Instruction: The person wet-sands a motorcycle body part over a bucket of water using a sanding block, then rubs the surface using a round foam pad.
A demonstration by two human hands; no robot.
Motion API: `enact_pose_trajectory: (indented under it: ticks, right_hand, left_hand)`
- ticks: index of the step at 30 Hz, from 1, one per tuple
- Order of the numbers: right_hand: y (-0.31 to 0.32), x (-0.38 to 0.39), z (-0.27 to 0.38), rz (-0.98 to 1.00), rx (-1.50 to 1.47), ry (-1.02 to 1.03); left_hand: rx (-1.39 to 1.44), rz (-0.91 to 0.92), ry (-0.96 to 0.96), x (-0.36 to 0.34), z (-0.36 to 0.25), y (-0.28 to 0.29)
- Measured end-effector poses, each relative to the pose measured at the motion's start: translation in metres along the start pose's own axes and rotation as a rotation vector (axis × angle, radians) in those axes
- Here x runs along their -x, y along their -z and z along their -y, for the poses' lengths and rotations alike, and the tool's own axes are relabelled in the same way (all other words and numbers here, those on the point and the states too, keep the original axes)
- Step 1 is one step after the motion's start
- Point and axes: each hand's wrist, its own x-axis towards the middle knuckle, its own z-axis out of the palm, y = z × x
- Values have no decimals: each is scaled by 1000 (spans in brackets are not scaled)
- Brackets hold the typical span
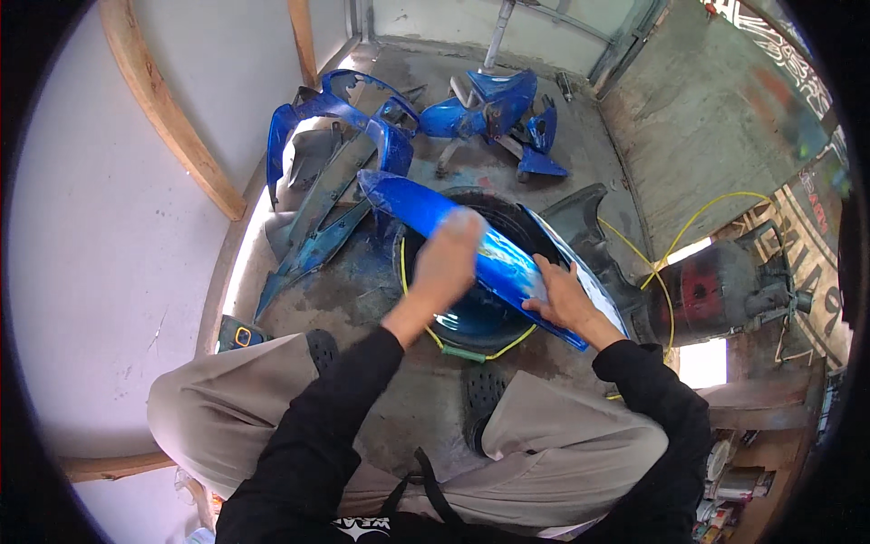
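A long, glossy blue plastic panel [408,201], likely a vehicle fairing piece, lies slanted across a round black tub [413,249] with dark liquid in it. My right hand [564,297] grips the panel's near right end, thumb on top and fingers around the far edge. Over the panel's middle is my left hand [446,261], curled and blurred by motion; what it holds, if anything, cannot be made out. A second blue-and-white panel [587,265] leans in the tub's right side, partly behind my right hand. The tub's green handle grip [464,355] hangs at the near side.
Blue fairing parts [343,111] and more blue pieces [498,113] lie on the concrete floor beyond. A dark tank [702,292] with a yellow hose [675,238] stands at right. A phone-like device [241,335] is near my left knee. A white wall [100,272] bounds the left.
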Motion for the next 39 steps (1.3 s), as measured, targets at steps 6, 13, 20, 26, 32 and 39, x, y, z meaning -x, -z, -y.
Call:
enact_pose_trajectory:
  ticks: [6, 13, 20, 26, 32, 39]
  right_hand:
    - [-6, 0, -2, -55, -30, 77]
    - [-5, -1, 2, -37, -6, 42]
    - [-9, -1, -5, -112, -15, 144]
    - [-9, -2, 0, -83, -16, 130]
    - [-11, -3, -4, -80, -13, 104]
    - [-2, -4, 5, -58, -50, 66]
  left_hand:
    - [-76, -96, 154, -1, 50, 8]
    - [-125, -8, 255, 4, 35, 5]
    - [-85, 66, 231, 22, -22, 1]
    - [-209, 23, 505, -14, 77, 24]
    - [-140, 125, 6, 43, -71, -23]
    - [-263, -6, 311, -2, 64, 24]
